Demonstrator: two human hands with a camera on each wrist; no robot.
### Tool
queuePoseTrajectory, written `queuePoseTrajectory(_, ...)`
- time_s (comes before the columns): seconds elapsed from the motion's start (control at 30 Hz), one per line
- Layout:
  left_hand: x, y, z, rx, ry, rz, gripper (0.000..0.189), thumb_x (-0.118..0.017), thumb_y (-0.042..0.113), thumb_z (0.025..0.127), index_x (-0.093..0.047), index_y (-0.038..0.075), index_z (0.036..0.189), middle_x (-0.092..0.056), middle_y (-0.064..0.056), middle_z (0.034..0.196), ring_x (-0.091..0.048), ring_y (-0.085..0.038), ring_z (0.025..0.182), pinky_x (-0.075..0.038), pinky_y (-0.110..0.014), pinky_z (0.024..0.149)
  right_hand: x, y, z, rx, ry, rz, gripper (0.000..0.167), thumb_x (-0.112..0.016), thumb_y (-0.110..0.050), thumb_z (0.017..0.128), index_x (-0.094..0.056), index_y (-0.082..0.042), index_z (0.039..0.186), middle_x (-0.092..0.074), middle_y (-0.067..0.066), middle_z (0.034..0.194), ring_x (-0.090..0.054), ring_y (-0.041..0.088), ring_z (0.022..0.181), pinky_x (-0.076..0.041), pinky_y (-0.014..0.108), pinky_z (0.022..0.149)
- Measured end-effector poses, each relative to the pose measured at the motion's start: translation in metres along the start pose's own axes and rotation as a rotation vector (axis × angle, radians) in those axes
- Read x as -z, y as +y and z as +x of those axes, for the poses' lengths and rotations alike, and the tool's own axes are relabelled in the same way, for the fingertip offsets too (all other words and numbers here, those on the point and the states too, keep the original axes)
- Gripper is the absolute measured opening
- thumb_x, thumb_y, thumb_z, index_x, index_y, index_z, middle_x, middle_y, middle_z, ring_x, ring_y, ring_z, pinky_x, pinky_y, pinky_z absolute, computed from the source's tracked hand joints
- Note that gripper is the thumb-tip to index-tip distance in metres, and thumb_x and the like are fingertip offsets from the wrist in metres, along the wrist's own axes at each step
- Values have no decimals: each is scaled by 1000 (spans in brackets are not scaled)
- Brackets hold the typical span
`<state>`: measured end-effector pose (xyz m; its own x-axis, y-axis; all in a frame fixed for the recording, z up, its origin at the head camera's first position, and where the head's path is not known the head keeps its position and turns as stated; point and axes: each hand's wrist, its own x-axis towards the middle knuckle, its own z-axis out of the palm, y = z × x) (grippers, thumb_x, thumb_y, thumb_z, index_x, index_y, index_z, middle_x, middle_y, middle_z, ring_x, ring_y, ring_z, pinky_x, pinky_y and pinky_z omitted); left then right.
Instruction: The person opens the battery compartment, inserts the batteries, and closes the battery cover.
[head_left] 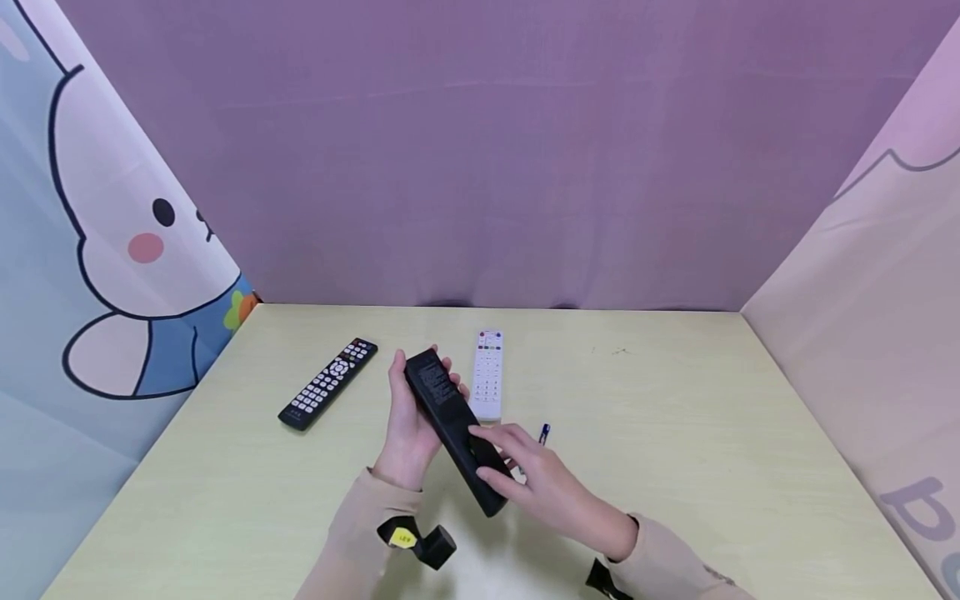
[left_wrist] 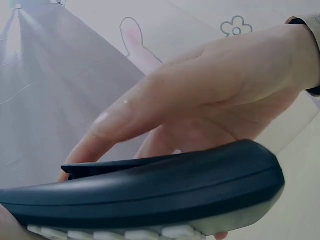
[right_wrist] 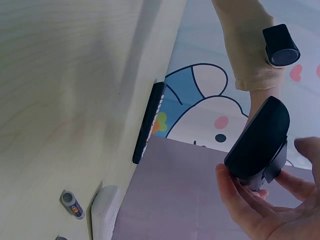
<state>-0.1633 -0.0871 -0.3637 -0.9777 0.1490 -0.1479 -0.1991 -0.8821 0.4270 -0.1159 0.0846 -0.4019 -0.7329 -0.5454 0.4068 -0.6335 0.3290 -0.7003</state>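
My left hand [head_left: 408, 437] grips a black remote control [head_left: 442, 408] by its upper part, back side up and tilted above the table. Its battery cover [left_wrist: 120, 167] is lifted at one end, with a gap beneath, in the left wrist view. My right hand [head_left: 551, 479] is at the remote's lower half, holding the raised cover between thumb and fingers. Its fingers [right_wrist: 232, 195] also touch the side of the remote in the right wrist view. Under the right hand, a small battery [right_wrist: 72, 204] lies on the table; a second one is barely visible at the frame's edge.
Another black remote [head_left: 327, 385] with white buttons lies at the left of the pale wooden table [head_left: 675, 433]. A white remote [head_left: 488, 375] lies behind the hands. A purple cloth [head_left: 480, 150] hangs at the back, with printed cloths on both sides.
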Motion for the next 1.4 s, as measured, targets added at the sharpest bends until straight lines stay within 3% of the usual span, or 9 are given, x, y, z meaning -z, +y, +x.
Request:
queuePoseTrajectory(0.13, -1, 1, 0, -2, 16, -19, 50, -34, 55, 88, -32, 18, 121, -45, 1, 88, -47, -12, 68, -40, -24, 66, 0, -2, -2, 3, -22, -61, 55, -61, -27, 83, -40, -14, 132, -51, 8, 115, -57, 16, 86, -49, 27, 71)
queuePoseTrajectory(0.3, -2, 2, 0, 2, 39, -37, 49, -35, 55, 88, -34, 17, 119, -46, 1, 86, -47, -12, 67, -40, -23, 65, -4, -3, -4, 65, -28, -209, 75, -68, -33, 75, -30, -15, 138, -47, 9, 118, -56, 16, 89, -49, 27, 73)
queuePoseTrajectory(0.43, -2, 3, 0, 9, 42, -46, 49, -37, 55, 87, -35, 17, 118, -46, 1, 86, -47, -12, 67, -40, -24, 65, -6, -4, -3, 79, -16, -251, 74, -68, -35, 75, -31, -14, 136, -47, 8, 117, -55, 15, 88, -49, 27, 72)
queuePoseTrajectory(0.67, 0, 2, -1, 23, 32, -46, 50, -36, 55, 87, -34, 17, 120, -46, 1, 87, -47, -12, 68, -40, -24, 67, -5, -7, -1, -6, 16, -115, 38, -50, -24, 91, -43, -15, 127, -52, 3, 114, -57, 11, 87, -49, 25, 70)
queuePoseTrajectory(0.83, -1, 1, -2, 20, 12, -48, 47, -36, 55, 88, -35, 17, 116, -46, 1, 87, -47, -12, 68, -41, -24, 66, -4, -6, 0, -37, 8, -22, 34, -50, -22, 90, -47, -13, 122, -53, 3, 111, -58, 9, 75, -48, 19, 63)
queuePoseTrajectory(1.0, -2, 1, -3, 19, 1, -54, 47, -36, 54, 88, -35, 17, 116, -46, 1, 87, -47, -12, 68, -41, -24, 66, -5, -4, 0, -26, 5, 23, 36, -52, -21, 89, -47, -12, 123, -53, 5, 111, -58, 10, 74, -49, 19, 62)
queuePoseTrajectory(1.1, -2, 1, -2, 16, 0, -58, 47, -36, 54, 88, -35, 16, 116, -46, 1, 87, -47, -12, 67, -41, -24, 66, -5, -3, -1, -8, 2, 12, 42, -56, -23, 87, -45, -12, 125, -53, 5, 112, -57, 10, 77, -49, 20, 65)
queuePoseTrajectory(1.27, -1, 3, -1, 6, 16, -61, 48, -37, 54, 87, -35, 16, 117, -47, 0, 86, -47, -13, 66, -41, -24, 66, -8, -2, -4, 73, -1, -122, 66, -67, -31, 77, -36, -13, 133, -52, 5, 112, -54, 12, 90, -48, 25, 74)
queuePoseTrajectory(1.4, -1, 3, -1, 7, 39, -57, 49, -37, 55, 87, -35, 17, 118, -47, 1, 86, -47, -12, 67, -41, -24, 66, -10, -1, -6, 122, 9, -178, 80, -73, -31, 71, -32, -13, 136, -51, 5, 108, -54, 11, 88, -48, 24, 74)
